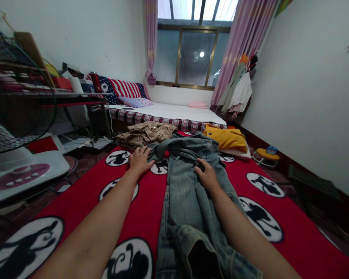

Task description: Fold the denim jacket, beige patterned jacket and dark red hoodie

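Note:
A faded blue-grey denim garment (182, 186) lies lengthwise on a red blanket (148, 209) with white ovals and dark figures. One narrow part of it, a sleeve or a leg, stretches out to the left. My left hand (140, 161) rests at the end of that part, its fingers spread and the thumb apart. On the upper middle of the denim lies my right hand (208, 175), thumb and fingers apart and slightly bent, pressing on the cloth. Closest to me, the garment has a dark opening with a stitched edge.
Beyond the denim are a crumpled tan patterned garment (149, 131) and a folded yellow garment (227, 137). A bed (174, 111) stands under the window. On the left are a fan (20, 97) and a cluttered desk (75, 100); a yellow stool (266, 154) stands right.

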Demonstrator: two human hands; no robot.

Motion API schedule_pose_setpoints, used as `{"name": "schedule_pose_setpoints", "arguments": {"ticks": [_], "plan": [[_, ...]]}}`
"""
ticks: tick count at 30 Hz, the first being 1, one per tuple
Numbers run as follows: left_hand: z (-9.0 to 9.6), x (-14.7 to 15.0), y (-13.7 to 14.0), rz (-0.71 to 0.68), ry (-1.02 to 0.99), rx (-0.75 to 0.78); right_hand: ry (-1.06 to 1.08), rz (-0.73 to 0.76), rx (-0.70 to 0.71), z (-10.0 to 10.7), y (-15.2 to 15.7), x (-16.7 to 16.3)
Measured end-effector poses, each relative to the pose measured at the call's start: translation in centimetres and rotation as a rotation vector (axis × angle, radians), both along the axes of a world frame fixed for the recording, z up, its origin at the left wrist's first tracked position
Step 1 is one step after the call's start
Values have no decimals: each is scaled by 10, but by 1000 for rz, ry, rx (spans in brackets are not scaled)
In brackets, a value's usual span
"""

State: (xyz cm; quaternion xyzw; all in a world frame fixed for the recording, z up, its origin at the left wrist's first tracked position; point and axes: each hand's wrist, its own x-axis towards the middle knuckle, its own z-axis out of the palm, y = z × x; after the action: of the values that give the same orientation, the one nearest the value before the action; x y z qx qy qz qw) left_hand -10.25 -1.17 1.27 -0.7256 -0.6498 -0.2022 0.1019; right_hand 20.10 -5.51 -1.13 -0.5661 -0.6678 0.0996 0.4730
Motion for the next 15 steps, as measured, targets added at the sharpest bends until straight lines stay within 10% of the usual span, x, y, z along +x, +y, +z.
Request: {"name": "schedule_pose_setpoints", "arguments": {"ticks": [9,15], "plan": [[17,10,-2,-96,49,66,-4,-17,0,1,-3,-1],[80,8,-2,-226,-980,10,127,-3,22,4,-6,-3]]}}
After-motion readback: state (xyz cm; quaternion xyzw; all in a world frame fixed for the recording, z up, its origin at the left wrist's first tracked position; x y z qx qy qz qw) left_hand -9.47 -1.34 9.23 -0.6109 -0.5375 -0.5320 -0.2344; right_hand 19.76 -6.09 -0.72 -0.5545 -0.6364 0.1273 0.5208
